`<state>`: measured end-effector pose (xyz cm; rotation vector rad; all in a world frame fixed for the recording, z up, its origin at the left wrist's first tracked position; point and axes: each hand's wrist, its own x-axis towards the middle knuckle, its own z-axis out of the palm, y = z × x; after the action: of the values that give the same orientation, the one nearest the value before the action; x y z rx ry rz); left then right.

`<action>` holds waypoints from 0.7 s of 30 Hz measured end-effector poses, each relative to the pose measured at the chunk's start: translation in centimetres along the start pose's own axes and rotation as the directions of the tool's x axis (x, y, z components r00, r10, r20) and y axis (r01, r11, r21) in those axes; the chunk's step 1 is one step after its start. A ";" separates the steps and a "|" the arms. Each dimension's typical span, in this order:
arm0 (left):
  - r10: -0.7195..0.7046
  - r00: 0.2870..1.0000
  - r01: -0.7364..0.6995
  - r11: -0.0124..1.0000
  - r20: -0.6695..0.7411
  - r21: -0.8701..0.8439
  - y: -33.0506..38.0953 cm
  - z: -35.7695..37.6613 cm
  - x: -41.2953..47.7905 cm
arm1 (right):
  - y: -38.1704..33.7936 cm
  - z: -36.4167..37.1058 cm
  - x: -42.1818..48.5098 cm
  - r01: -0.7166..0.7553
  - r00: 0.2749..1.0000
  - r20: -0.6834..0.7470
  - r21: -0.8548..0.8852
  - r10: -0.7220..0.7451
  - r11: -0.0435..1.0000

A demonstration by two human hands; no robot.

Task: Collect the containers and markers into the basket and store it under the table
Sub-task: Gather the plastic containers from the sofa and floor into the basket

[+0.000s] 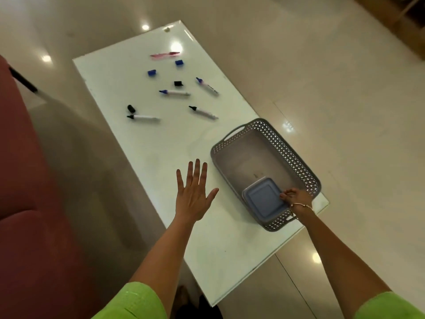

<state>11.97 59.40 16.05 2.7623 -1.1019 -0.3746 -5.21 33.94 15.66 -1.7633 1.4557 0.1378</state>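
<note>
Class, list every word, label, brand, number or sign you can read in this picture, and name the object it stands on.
No text can be read.
Markers: dark specks of print on the white barrels, too small and blurred to read.
Grey basket: only a pattern of holes, no lettering.
Blue container: plain lid, no label seen.
White table: no writing.
</note>
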 end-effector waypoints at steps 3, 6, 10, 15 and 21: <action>0.035 0.999 -0.035 0.999 0.006 0.002 1.3 1.6 0.8 | 1.7 0.3 1.5 -0.031 1.000 0.002 0.050 0.030 0.998; 0.049 0.999 -0.050 0.998 0.020 0.025 1.8 2.7 1.0 | 2.3 0.9 2.1 -0.045 0.999 0.007 0.028 0.045 0.999; 0.063 0.997 -0.064 0.997 0.035 0.043 1.9 3.5 1.3 | 1.9 1.5 2.1 -0.055 0.996 0.061 -0.066 0.059 0.996; 0.064 0.997 -0.066 0.997 0.044 0.045 1.6 3.6 1.4 | 1.9 1.7 1.7 -0.039 0.996 0.073 -0.233 0.058 0.972; 0.003 1.000 -0.004 0.998 0.013 0.057 0.0 1.7 1.0 | -3.3 3.3 -1.5 0.402 0.864 0.002 -0.604 -0.503 0.688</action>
<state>12.17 58.61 14.27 2.8106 -1.1373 -0.3668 -1.52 37.18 16.00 -2.6659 1.0856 0.1996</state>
